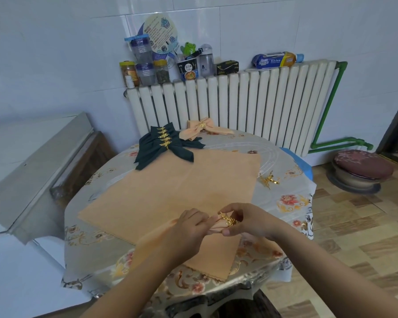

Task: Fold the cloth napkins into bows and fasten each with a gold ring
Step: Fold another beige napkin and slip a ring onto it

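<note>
- Head view: my left hand [191, 222] pinches the gathered end of a peach napkin [211, 253] at the near edge of the table [292, 204], fingers curled tight round the cloth.
- My right hand [246, 220] holds a gold ring [229, 219] between thumb and fingertips, just at the tip of that gathered end; I cannot tell whether the cloth is through it.
- The rest of this napkin lies flat toward me, its near corner close to the table edge.
- A flat napkin [182, 191], also peach, is spread across the middle of the table, just beyond my hands.
- At the far left lie the green bows [166, 145], stacked, each clasped by a gold leaf ring.
- Just right of them, at the far edge, lies a peach bow [201, 128] with its own ring.
- Spare rings [268, 179] lie on the right side of the table, well apart from my hands.
- Behind the table stands a radiator [239, 99] with jars [145, 63] on top.
</note>
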### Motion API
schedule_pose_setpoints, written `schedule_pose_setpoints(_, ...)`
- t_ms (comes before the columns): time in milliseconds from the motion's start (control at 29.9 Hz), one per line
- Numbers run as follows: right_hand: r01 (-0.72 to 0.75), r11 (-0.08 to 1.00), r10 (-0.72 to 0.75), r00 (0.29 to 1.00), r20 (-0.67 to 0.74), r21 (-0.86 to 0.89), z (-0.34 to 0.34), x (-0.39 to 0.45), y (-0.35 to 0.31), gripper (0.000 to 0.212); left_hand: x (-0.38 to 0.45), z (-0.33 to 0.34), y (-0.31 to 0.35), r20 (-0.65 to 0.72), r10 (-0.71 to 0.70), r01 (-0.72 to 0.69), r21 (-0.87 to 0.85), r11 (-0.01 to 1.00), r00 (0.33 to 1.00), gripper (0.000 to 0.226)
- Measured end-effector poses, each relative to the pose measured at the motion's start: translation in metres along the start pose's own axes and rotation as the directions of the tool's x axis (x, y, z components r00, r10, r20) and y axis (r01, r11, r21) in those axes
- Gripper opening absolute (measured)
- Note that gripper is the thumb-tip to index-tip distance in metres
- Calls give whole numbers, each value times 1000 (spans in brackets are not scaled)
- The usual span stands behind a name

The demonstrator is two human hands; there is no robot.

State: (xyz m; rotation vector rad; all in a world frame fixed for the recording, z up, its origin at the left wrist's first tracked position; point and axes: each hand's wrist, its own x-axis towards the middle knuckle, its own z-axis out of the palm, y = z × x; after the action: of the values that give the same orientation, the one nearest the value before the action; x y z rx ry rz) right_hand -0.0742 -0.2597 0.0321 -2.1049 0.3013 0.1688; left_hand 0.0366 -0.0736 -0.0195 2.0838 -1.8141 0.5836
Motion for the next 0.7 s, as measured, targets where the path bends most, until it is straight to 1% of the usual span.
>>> schedule_pose_setpoints(67,-2,1000,2,1000,-24,0,5,1,3,48,-4,4,1,-11,3,-3,-14,1000,1000,35)
schedule_pose_setpoints(200,11,999,-14,998,-69,-36,15,3,6,53,-13,11,0,-60,-19,17,-29,999,998,34)
schedule_pose_setpoints(267,17,999,-22,996,-89,-48,17,4,7,48,-14,14,0,-70,-33,29,-53,998,997,35)
schedule_pose_setpoints(301,19,997,-26,995,-98,-75,18,4,8,44,-14,16,1,-65,-41,37,-67,997,997,36)
schedule_pose_setpoints(367,21,983,-41,994,-105,-183,21,6,8,38,-14,18,1,-39,-79,74,-100,992,996,40)
schedule_pose_setpoints(468,41,940,-74,994,-85,-338,26,7,4,37,-16,22,2,-9,-154,150,-178,973,988,40)
schedule_pose_setpoints(535,71,909,-110,991,-74,-411,27,5,0,39,-17,23,4,-5,-202,195,-244,950,979,36)
schedule_pose_setpoints(601,88,872,-127,991,-48,-481,30,7,-1,46,-17,24,3,-2,-227,216,-292,932,974,31)
schedule_pose_setpoints(702,91,842,-125,992,-29,-532,33,7,-1,54,-16,24,3,-1,-238,226,-311,923,971,29)
